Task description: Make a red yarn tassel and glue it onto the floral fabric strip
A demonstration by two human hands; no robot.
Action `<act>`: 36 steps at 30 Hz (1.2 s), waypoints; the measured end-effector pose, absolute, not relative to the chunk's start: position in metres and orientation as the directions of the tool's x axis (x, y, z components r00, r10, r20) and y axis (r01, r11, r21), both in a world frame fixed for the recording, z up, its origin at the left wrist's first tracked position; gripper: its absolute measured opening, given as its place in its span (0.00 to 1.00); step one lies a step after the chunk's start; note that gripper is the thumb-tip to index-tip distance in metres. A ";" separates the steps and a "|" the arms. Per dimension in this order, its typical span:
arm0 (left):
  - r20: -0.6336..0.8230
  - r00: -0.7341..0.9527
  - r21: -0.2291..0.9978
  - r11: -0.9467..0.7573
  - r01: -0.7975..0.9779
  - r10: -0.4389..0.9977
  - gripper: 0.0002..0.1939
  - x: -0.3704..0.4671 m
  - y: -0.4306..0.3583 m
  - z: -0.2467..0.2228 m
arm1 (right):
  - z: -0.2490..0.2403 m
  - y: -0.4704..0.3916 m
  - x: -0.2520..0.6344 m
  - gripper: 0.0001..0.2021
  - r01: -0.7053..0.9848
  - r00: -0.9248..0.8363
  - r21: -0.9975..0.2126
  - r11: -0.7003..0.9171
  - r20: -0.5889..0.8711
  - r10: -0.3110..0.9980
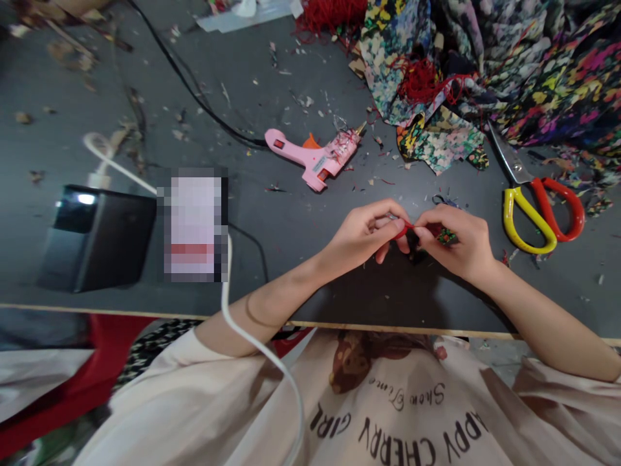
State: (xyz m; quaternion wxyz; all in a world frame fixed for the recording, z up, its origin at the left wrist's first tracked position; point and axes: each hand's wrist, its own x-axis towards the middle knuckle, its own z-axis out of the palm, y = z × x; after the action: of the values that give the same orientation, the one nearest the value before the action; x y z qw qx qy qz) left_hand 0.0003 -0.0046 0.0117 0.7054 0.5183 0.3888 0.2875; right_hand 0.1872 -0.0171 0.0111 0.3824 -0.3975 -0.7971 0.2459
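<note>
My left hand (371,230) pinches a thin red strip (402,230) between thumb and forefinger, just above the table near its front edge. My right hand (458,243) is closed at the strip's other end, its thumb and forefinger tips pressed together. Whether the strip is thread or ribbon I cannot tell. Below the right palm shows a bit of dark flowered cloth (446,234), partly hidden by the fingers. Beyond the hands lies a pink glue gun (315,155), its nozzle pointing up and right. Scissors (526,188) with one yellow and one red handle rest right of my right hand.
Flowered fabric (548,71) is heaped at the back right, with tangled red thread (422,81) on it. At left stand a dark box-shaped device (104,239) and a blurred-out phone-like object (194,223). A white cable (262,349) crosses my left arm. Scraps litter the grey table (310,259).
</note>
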 end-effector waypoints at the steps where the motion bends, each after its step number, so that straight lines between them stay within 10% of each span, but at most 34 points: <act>1: -0.249 0.522 0.955 0.298 -0.010 0.816 0.09 0.001 -0.005 0.012 | 0.011 -0.017 0.188 0.06 0.446 -0.396 -0.694 0.565 0.413 0.820; 28: -0.217 0.386 0.922 0.318 -0.220 0.897 0.10 0.000 -0.003 0.004 | 0.007 -0.016 0.186 0.06 0.465 -0.279 -0.745 0.479 0.390 0.877; 36: -0.152 0.385 0.947 0.246 -0.209 0.911 0.08 0.002 -0.003 0.000 | 0.007 -0.015 0.187 0.03 0.276 -0.127 -0.941 0.197 0.167 0.978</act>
State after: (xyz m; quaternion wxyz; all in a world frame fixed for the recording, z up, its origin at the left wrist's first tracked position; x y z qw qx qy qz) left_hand 0.0019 -0.0029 -0.0003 0.6919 0.4621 0.3798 0.4043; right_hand 0.1868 -0.0154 0.0072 0.4401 -0.4929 -0.6361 0.3985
